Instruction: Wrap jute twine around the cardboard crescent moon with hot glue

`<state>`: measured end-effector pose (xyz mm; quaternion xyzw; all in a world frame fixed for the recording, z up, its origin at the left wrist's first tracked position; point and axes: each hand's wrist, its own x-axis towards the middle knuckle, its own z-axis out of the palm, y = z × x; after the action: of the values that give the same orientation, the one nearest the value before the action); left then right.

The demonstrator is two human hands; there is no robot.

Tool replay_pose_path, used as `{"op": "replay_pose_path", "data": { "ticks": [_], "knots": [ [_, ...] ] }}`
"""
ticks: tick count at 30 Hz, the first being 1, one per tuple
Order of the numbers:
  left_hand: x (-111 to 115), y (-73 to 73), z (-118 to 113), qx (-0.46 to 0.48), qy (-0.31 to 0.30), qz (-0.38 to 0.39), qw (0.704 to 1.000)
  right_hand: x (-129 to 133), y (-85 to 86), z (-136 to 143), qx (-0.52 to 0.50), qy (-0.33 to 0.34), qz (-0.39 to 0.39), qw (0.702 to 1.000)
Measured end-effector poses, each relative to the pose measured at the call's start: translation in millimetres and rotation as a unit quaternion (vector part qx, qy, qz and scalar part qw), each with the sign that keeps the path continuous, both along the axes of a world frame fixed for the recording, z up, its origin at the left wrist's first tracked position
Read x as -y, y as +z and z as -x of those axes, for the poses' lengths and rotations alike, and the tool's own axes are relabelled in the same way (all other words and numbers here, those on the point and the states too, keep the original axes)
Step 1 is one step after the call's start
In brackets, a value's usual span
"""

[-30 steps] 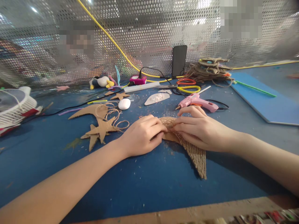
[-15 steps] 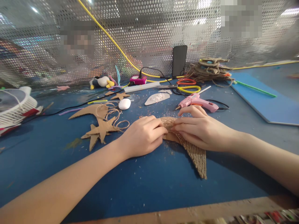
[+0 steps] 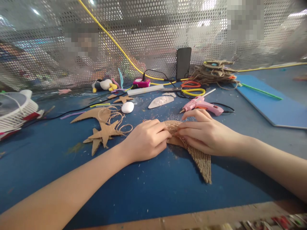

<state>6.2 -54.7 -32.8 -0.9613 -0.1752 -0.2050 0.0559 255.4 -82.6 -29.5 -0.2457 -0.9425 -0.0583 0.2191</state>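
Note:
A cardboard crescent, covered in rows of brown twine, lies on the blue table between my hands. A strip along its inner edge is bare cardboard. My left hand is closed, its curled fingers gripping the crescent's left part, which they hide. My right hand grips the upper right of the crescent, middle fingers pressed on the twine and index finger lifted. Its thumb is hidden. Just beyond the right hand rests a pink glue gun. Left of my left hand are cardboard stars and a plain cardboard crescent with loose twine.
Farther back are scissors, a white egg-shaped piece, a leaf-shaped scrap, a phone and a twine bundle. A blue board lies right, a white fan left. Perforated metal stands behind.
Both hands keep nearly the same hold on the twine-covered crescent. The view has shifted very slightly; nothing else visibly moved.

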Motion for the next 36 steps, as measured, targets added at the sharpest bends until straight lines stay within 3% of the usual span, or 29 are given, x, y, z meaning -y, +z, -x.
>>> {"op": "replay_pose_path", "data": {
  "ticks": [9, 26, 36],
  "knots": [
    [-1.6, -1.7, -0.6, 0.009, 0.003, 0.03, 1.0, 2.6, 5.6, 1.7, 0.029, -0.013, -0.004, 0.999],
    [-1.2, -0.1, 0.7, -0.005, -0.004, 0.018, 1.0, 2.8, 3.5, 0.8, 0.029, -0.02, 0.018, 0.999],
    [-1.9, -1.3, 0.2, 0.0, -0.004, 0.015, 1.0, 1.1, -1.9, 4.1, -0.037, -0.05, 0.033, 0.997]
  ]
}}
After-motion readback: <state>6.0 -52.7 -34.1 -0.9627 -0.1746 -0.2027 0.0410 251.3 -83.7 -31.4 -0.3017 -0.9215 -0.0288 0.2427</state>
